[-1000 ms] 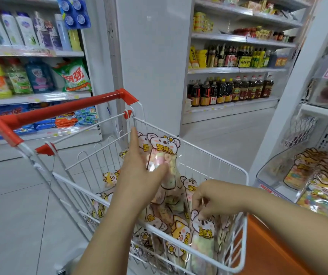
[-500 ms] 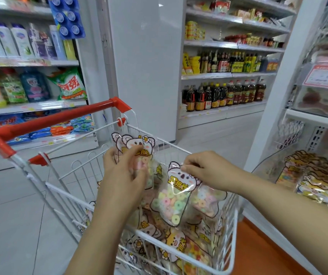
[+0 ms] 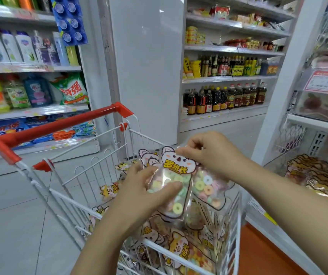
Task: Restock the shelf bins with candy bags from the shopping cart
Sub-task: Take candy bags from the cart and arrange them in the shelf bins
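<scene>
Low over the shopping cart, a candy bag is gripped by the left hand and pinched at its top by the right hand, with the stocked shelf bin beyond the cart's right edge.

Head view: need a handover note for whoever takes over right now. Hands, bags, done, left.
Left hand grips a bunch of candy bags above the cart, thumb across the front bag.
Right hand pinches the top edge of the bunch.
Loose bags fill the cart bottom.
The bin at right already holds stocked bags.
Done: one bunch is gathered and out of the cart.
Left: carry the bunch right to the bin, set it in, then probably repeat for the loose bags.
</scene>
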Demonstrator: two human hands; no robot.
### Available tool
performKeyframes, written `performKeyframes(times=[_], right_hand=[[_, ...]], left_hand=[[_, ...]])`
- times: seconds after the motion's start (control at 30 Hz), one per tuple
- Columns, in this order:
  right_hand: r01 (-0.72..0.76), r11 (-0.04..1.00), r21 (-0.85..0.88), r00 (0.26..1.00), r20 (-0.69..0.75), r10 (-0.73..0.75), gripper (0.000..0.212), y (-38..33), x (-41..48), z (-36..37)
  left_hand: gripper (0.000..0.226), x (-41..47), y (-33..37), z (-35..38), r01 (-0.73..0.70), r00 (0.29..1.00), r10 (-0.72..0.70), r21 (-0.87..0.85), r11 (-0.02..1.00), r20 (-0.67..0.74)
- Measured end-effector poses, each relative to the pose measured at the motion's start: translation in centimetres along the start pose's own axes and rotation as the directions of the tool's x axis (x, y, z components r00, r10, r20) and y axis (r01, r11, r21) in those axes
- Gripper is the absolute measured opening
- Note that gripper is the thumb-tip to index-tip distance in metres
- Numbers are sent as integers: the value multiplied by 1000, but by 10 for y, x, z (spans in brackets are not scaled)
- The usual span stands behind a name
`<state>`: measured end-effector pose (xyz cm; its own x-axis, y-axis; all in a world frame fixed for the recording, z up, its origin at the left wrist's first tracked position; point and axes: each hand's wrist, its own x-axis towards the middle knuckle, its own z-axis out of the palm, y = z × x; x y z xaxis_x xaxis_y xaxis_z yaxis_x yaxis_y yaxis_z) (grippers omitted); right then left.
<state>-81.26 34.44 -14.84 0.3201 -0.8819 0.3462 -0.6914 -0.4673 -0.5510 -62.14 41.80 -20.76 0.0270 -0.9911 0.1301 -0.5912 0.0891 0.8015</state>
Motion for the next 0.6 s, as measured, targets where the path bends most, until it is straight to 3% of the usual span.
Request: performKeyframes(times=[0.07,0.13,0.2,0.3,0.43,0.6], right_hand=[[-64,992,108,997,-38,69,39,0,-3,1],[-138,945,297,989,-18,150,35,2,-8,1],[-242,829,504,970,96,224,36,8,-15,0],[-364,635,681,931,267,247,28,17,-29,3],[-289,674,680,934,47,353,19,25,-46,7],[-170,569,805,891,-121,438,20,39,-84,-22]], left_hand=[[101,0,0,1,1,1000,-2,-36,999,-29],[84,2,0,2,-19,995,9,-96,995,-101],[70,4,0,3,-25,982,-2,-137,990,-188],[71,10,-3,3,-1,950,-46,-150,989,-309],[70,13,-2,9,0,925,-41,-107,994,-377],[61,2,22,35,-62,942,38,-62,996,-335]])
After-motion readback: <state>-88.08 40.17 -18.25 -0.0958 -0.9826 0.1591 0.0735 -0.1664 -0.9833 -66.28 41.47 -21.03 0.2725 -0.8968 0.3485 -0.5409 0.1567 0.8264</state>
